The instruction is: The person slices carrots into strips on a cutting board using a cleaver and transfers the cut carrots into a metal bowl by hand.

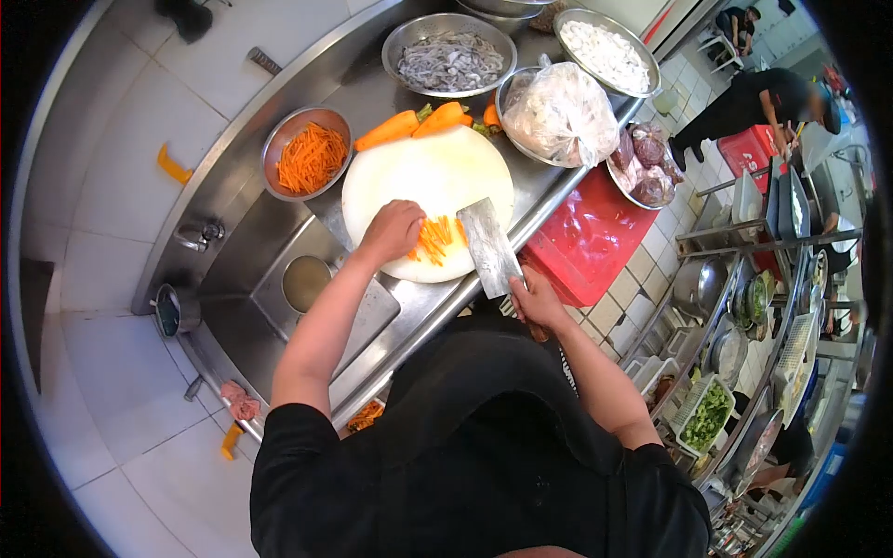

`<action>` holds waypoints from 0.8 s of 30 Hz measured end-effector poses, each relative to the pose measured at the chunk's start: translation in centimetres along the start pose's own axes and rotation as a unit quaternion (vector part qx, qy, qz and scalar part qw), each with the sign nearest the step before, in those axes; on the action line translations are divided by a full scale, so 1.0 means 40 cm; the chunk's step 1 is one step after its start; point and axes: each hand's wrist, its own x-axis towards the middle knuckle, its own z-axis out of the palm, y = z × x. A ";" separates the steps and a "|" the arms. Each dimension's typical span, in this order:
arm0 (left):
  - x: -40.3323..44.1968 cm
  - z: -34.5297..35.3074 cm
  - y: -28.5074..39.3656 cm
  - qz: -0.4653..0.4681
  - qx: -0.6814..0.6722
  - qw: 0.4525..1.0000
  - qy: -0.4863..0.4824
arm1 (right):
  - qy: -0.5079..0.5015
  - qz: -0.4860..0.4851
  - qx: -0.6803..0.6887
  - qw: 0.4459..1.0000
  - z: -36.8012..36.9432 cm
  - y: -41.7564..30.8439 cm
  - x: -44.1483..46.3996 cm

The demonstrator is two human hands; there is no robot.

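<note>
Sticks of orange carrot lie in a loose pile on the round white cutting board, close to its near edge. The left hand is at the pile's left side, its fingers bent and pressed together; whether they pinch a stick I cannot tell. The right hand is closed around the brown handle of a broad, grey metal cleaver, whose blade overlaps the board's right edge, just beside the sticks; whether it touches the board is unclear. At the board's far edge lie 2 large, peeled orange carrots with green stem ends. A round metal bowl of fine orange shreds sits just left of the board, near the steel counter's far edge. Beyond the carrots is a steel bowl of glossy grey pieces. Right of them, a knotted clear plastic bag fills another bowl, near the counter's near edge.
</note>
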 end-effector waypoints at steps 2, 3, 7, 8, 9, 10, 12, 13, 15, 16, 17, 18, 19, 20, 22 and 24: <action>-0.044 0.046 -0.011 -0.026 -0.015 0.999 -0.012 | 0.002 -0.007 0.007 1.000 0.018 0.000 0.006; -0.058 0.079 0.013 -0.049 -0.037 0.996 0.072 | -0.007 0.004 0.018 1.000 0.029 0.001 0.010; -0.040 0.128 0.140 -0.111 -0.021 0.986 0.123 | -0.020 0.023 -0.017 0.999 0.091 -0.021 0.039; -0.027 0.135 0.165 -0.141 0.015 0.979 0.143 | -0.019 0.022 -0.021 0.999 0.109 -0.021 0.054; -0.021 0.153 0.168 -0.143 0.013 0.973 0.178 | -0.021 0.006 -0.030 0.999 0.130 -0.009 0.075; -0.016 0.171 0.162 -0.146 0.013 0.972 0.182 | -0.026 -0.009 -0.038 0.999 0.154 -0.017 0.089; -0.011 0.189 0.146 -0.177 -0.037 0.956 0.230 | -0.046 -0.017 -0.032 0.998 0.192 -0.040 0.106; -0.009 0.192 0.140 -0.185 -0.055 0.947 0.258 | -0.061 -0.013 -0.027 0.998 0.210 -0.055 0.111; -0.010 0.185 0.127 -0.204 -0.089 0.928 0.299 | -0.078 -0.012 -0.038 0.996 0.233 -0.089 0.118; -0.007 0.175 0.121 -0.220 -0.121 0.909 0.334 | -0.077 -0.013 -0.044 0.996 0.244 -0.093 0.135; -0.005 0.162 0.112 -0.218 -0.117 0.901 0.356 | -0.075 -0.054 -0.074 0.993 0.256 -0.097 0.156; 0.002 0.132 0.100 -0.217 -0.119 0.900 0.360 | -0.072 -0.096 -0.102 0.988 0.270 -0.103 0.175; 0.012 0.093 0.082 -0.199 -0.119 0.893 0.386 | -0.067 -0.110 -0.087 0.988 0.286 -0.154 0.177; 0.023 0.049 0.058 -0.182 -0.118 0.886 0.410 | -0.067 -0.112 -0.087 0.988 0.302 -0.211 0.188; 0.059 -0.056 -0.012 -0.161 -0.088 0.873 0.453 | -0.042 -0.143 -0.164 0.975 0.337 -0.341 0.225; 0.101 -0.177 -0.107 -0.131 -0.070 0.853 0.500 | -0.029 -0.165 -0.179 0.970 0.372 -0.442 0.275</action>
